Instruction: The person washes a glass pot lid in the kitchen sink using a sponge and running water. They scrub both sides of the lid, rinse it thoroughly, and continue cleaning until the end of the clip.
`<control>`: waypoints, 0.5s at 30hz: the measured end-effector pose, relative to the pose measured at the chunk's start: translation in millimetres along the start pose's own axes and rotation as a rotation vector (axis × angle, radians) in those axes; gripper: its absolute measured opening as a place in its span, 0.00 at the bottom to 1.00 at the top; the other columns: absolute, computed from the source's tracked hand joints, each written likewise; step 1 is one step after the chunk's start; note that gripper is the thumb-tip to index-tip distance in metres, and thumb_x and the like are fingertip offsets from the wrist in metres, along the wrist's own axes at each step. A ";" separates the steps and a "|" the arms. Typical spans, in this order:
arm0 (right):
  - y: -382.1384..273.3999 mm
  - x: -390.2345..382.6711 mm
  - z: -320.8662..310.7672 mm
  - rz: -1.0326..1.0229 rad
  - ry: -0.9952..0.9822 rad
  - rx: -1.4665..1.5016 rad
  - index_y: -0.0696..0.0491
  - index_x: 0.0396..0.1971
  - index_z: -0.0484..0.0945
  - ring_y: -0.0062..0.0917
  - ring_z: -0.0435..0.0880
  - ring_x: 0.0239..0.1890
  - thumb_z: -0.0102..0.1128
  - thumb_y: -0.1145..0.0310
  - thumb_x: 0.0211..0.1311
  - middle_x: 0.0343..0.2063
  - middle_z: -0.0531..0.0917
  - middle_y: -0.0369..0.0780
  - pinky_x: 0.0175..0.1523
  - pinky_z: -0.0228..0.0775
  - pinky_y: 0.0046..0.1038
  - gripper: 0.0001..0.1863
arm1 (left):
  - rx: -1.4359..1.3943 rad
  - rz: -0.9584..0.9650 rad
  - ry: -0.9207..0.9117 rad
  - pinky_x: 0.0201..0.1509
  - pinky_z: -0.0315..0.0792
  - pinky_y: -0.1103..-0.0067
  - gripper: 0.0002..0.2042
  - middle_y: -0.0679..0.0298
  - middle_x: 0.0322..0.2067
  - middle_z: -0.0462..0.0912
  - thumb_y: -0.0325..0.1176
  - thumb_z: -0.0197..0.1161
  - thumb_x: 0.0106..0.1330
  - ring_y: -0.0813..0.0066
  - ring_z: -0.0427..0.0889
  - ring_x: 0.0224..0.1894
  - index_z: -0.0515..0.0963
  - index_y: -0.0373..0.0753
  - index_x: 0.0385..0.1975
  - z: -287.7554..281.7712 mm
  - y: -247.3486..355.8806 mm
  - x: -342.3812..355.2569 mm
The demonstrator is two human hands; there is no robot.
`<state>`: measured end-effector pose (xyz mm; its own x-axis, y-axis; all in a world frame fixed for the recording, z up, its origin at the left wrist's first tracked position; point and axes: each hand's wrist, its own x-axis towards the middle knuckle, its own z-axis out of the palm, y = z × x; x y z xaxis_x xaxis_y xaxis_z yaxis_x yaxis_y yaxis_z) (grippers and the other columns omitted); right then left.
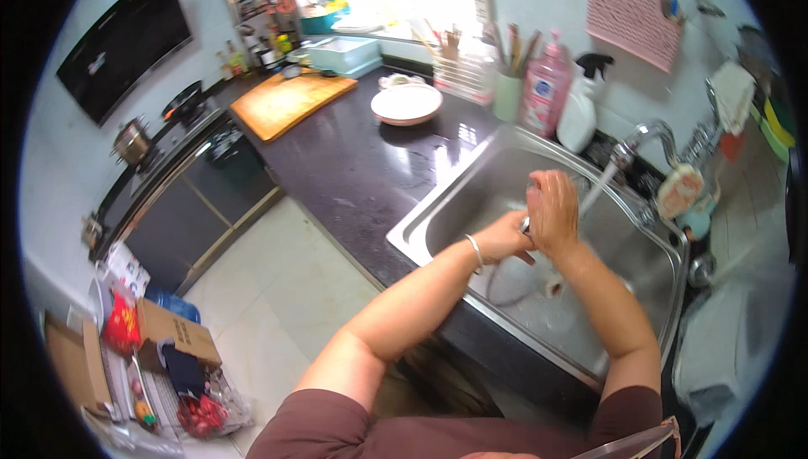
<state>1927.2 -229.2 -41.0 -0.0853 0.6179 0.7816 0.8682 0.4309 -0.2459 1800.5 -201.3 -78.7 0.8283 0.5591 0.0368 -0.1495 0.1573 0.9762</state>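
Both hands are together over the steel sink (454, 215). My left hand (507, 238), with a bracelet at the wrist, has its fingers closed around something small and shiny that I cannot make out. Against it, my right hand (554, 211) is raised and wet, its fingers bent over and partly hidden. Water runs from the curved faucet (655, 132) just to the right of my right hand. Under the hands, a faint rounded outline shows in the sink, mostly hidden by my arms. A small brownish spot, perhaps the drain, lies near my right forearm.
A white bowl (406, 104) and a wooden cutting board (290, 104) are on the dark counter (353, 181). Behind the sink stand a pink pump bottle (545, 89) and a white spray bottle (581, 110). A cardboard box (178, 333) and bagged goods lie at lower left.
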 end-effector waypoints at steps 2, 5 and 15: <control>-8.5 1.4 11.1 -0.153 0.063 0.032 0.57 0.39 0.72 0.42 0.71 0.45 0.46 0.64 0.61 0.40 0.74 0.47 0.51 0.61 0.38 0.13 | 0.204 0.041 0.006 0.40 0.77 0.73 0.27 0.60 0.46 0.73 0.17 0.58 0.48 0.70 0.75 0.46 0.66 0.36 0.53 -7.6 -3.9 -2.7; 46.7 8.7 29.9 0.239 0.018 0.368 0.59 0.46 0.70 0.38 0.69 0.52 0.45 0.60 0.64 0.45 0.73 0.46 0.58 0.57 0.34 0.19 | -0.068 0.010 0.003 0.38 0.77 0.75 0.39 0.54 0.53 0.68 0.13 0.54 0.46 0.64 0.74 0.49 0.55 0.44 0.63 -4.5 -3.9 -3.1; 24.4 -13.5 36.1 -0.016 -0.008 0.032 0.60 0.56 0.64 0.37 0.56 0.63 0.34 0.53 0.69 0.59 0.62 0.48 0.64 0.50 0.36 0.28 | 0.006 -0.070 0.054 0.38 0.77 0.74 0.46 0.51 0.55 0.64 0.13 0.52 0.44 0.62 0.74 0.47 0.45 0.50 0.67 -7.2 -4.4 3.1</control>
<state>1931.9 -203.3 -78.3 -0.1036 0.6160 0.7809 0.8506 0.4618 -0.2514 1799.9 -194.5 -84.4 0.8061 0.5902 -0.0426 -0.0890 0.1922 0.9773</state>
